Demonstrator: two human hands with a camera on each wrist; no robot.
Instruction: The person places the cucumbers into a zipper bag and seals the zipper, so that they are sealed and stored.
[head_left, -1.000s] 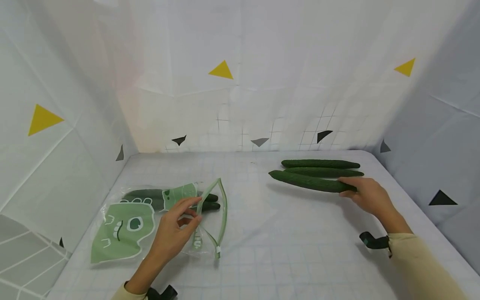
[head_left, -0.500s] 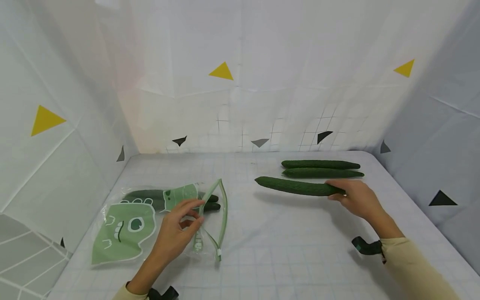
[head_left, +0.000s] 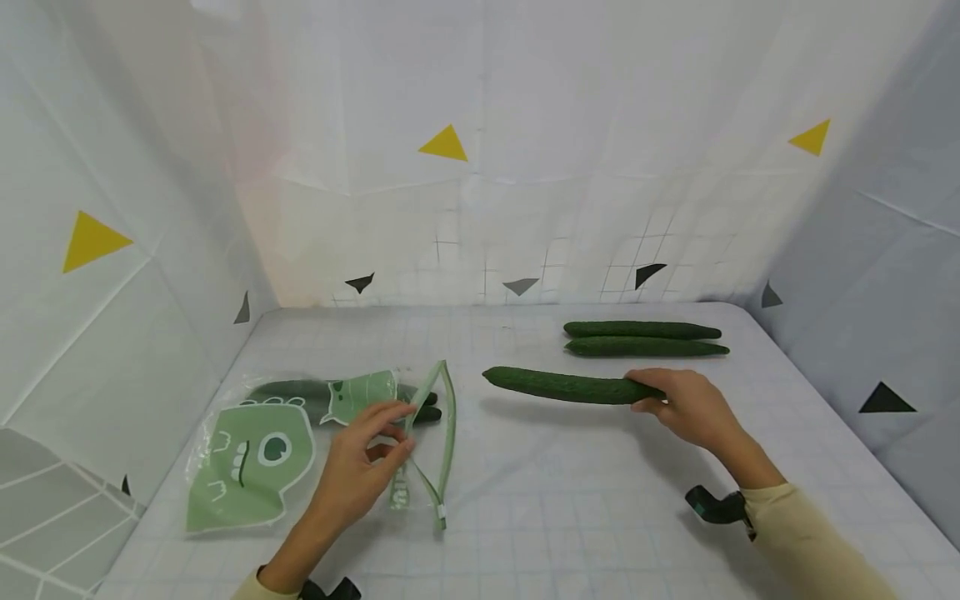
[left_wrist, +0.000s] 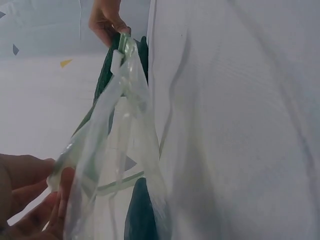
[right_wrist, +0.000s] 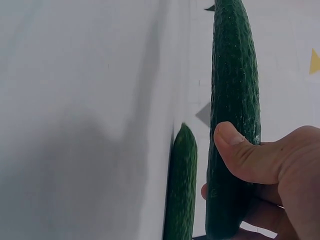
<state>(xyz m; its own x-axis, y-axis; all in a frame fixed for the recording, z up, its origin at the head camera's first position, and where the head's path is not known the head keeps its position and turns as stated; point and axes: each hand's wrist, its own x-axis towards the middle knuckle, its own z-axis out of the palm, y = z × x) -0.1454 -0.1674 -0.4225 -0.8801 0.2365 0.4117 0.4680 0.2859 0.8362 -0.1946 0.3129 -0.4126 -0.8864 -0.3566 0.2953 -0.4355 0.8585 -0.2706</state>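
My right hand (head_left: 692,414) grips a long dark green cucumber (head_left: 562,386) by its right end, thumb along one side in the right wrist view. The cucumber is raised over the table, its shadow below and its free end pointing left. My left hand (head_left: 362,467) pinches the edge of a clear zip bag (head_left: 251,467) printed with a green cartoon face. The bag lies on the left with its mouth, a green slider strip (head_left: 448,425), spread apart toward the right. Inside are cucumbers (head_left: 288,390), their ends showing at the mouth; the printing hides part of them.
Two more cucumbers (head_left: 643,338) lie side by side at the back right of the table (head_left: 570,525). White sheets with yellow and black triangles wall in the back and both sides.
My right hand has carried the cucumber left and slightly nearer to me, away from the two lying at the back right. The left hand keeps its pinch on the bag, barely shifting.
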